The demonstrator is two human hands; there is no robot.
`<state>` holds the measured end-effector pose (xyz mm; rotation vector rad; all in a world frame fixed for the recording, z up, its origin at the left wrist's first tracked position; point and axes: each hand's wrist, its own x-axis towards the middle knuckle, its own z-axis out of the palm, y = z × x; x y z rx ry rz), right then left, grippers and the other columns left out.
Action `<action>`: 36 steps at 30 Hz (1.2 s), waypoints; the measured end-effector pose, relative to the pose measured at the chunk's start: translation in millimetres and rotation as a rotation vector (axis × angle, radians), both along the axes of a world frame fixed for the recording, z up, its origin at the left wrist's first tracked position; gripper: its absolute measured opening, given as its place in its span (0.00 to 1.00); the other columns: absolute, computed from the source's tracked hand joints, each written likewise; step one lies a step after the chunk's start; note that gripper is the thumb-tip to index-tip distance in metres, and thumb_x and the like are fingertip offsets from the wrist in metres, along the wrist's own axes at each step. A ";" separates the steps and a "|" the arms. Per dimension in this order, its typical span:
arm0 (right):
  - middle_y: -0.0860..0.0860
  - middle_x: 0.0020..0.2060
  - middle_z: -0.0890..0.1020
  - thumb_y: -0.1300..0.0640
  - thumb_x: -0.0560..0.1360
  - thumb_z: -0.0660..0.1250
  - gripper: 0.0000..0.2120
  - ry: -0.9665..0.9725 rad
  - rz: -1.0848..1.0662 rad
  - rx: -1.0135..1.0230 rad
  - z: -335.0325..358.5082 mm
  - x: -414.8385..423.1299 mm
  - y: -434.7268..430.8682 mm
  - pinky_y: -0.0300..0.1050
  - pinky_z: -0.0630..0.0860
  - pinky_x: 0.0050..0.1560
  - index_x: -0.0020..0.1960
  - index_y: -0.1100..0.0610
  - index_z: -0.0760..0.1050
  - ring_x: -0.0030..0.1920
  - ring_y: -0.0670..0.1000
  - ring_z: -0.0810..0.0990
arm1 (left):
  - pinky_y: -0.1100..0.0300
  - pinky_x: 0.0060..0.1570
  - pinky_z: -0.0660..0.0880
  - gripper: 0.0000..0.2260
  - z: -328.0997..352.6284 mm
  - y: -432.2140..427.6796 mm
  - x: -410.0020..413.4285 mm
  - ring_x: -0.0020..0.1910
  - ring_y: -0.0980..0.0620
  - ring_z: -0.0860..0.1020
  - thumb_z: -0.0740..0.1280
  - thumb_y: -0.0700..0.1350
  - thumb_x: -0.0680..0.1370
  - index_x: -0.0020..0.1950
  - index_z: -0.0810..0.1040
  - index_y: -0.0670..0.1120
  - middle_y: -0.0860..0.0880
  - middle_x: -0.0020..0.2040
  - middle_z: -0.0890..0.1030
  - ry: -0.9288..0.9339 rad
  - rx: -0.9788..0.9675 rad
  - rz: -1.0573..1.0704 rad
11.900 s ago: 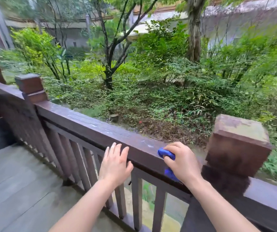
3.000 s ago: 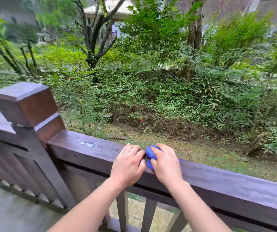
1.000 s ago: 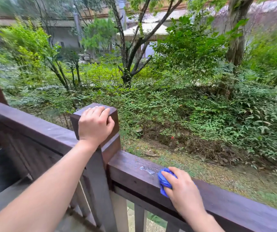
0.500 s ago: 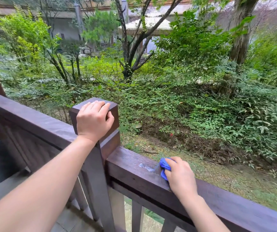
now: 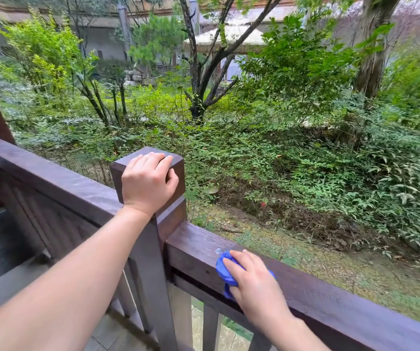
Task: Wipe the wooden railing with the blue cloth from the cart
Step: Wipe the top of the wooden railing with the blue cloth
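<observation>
A dark brown wooden railing [image 5: 330,292] runs from the left edge down to the lower right, broken by a square post [image 5: 168,219]. My right hand [image 5: 253,283] presses a bunched blue cloth [image 5: 223,271] flat against the rail's top and inner face, just right of the post. A small wet spot lies on the rail beside the cloth. My left hand [image 5: 149,182] is closed over the post's cap. No cart is in view.
Vertical balusters [image 5: 210,328] stand under the rail. A grey plank deck floor [image 5: 6,282] lies at the lower left, with a dark column at the far left. Beyond the railing the ground drops to a garden of shrubs and trees [image 5: 198,72].
My right hand has slid the cloth down over the rail's inner face near the post, and the wet streak has shrunk to a small spot. My left hand stays on the post cap.
</observation>
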<state>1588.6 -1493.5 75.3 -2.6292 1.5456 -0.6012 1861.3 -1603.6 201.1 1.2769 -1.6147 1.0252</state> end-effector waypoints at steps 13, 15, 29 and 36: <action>0.48 0.64 0.75 0.53 0.71 0.65 0.19 -0.051 -0.106 0.023 10.8 1.5 -31.5 0.42 0.66 0.65 0.63 0.50 0.75 0.63 0.54 0.71 | 0.52 0.48 0.78 0.09 -1.0 0.9 -2.0 0.46 0.44 0.83 0.67 0.43 0.73 0.50 0.84 0.46 0.47 0.47 0.86 0.012 0.007 -0.001; 0.50 0.63 0.74 0.53 0.73 0.62 0.17 -0.061 -0.266 0.019 16.0 8.4 -46.2 0.43 0.66 0.63 0.61 0.52 0.75 0.62 0.55 0.70 | 0.52 0.49 0.78 0.09 0.3 1.2 -2.3 0.46 0.44 0.83 0.67 0.43 0.73 0.50 0.84 0.46 0.47 0.47 0.86 0.021 0.015 0.005; 0.53 0.59 0.75 0.55 0.70 0.62 0.15 0.025 -0.083 0.013 11.7 69.9 -51.5 0.49 0.69 0.62 0.56 0.56 0.75 0.59 0.59 0.71 | 0.51 0.49 0.79 0.09 -0.2 3.1 -2.1 0.46 0.44 0.83 0.67 0.42 0.73 0.50 0.84 0.46 0.47 0.46 0.85 0.034 0.018 -0.007; 0.53 0.58 0.76 0.54 0.74 0.60 0.13 -0.012 -0.237 0.063 17.5 56.6 -87.7 0.49 0.71 0.57 0.56 0.54 0.75 0.57 0.58 0.72 | 0.51 0.49 0.79 0.09 0.4 2.6 -2.3 0.47 0.43 0.84 0.68 0.42 0.73 0.50 0.85 0.45 0.46 0.47 0.86 0.039 0.031 0.000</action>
